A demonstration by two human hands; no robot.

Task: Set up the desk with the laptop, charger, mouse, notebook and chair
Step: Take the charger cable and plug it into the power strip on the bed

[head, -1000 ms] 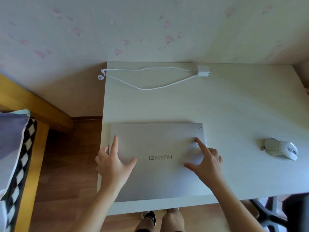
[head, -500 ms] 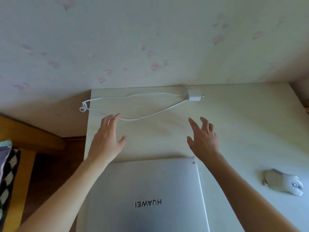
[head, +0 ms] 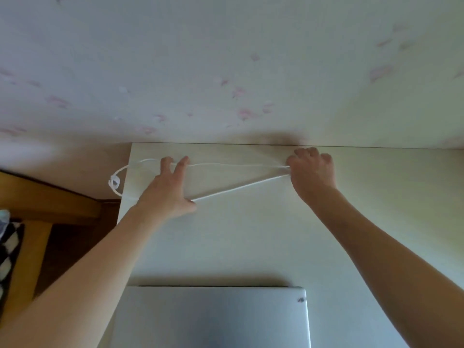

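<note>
- Pale desk (head: 251,234) set against floral wallpaper; wooden floor and a bed frame off the left edge.
- Nearest us: closed silver laptop (head: 213,317) flat at the near edge, long axis running left-right, hinge side toward the wall. Neither hand touches it.
- Mid tabletop is bare between the laptop and our hands; both arms reach well past the laptop toward the far edge.
- Left hand (head: 168,192) sits at the far-left part of the tabletop, fingers straight and spread, fingertips on or just over the upper strand of the charger cable (head: 238,188). We can't tell if it pins the cable or only touches it; nothing is grasped.
- Right hand (head: 311,172) is near the far edge, about mid-width, fingers curled over the spot where both cable strands meet. We judge it is gripping the charger brick, but the brick itself is hidden under the hand.
- Cable runs left-right in two strands between the hands, converging at the right hand and widening toward the left, with a loop hanging off the far-left corner.
- Key relation: the charger lies under the right hand, so that hand is the one to lift it, with the cable trailing leftward.
- Mouse, notebook and chair are out of view.
</note>
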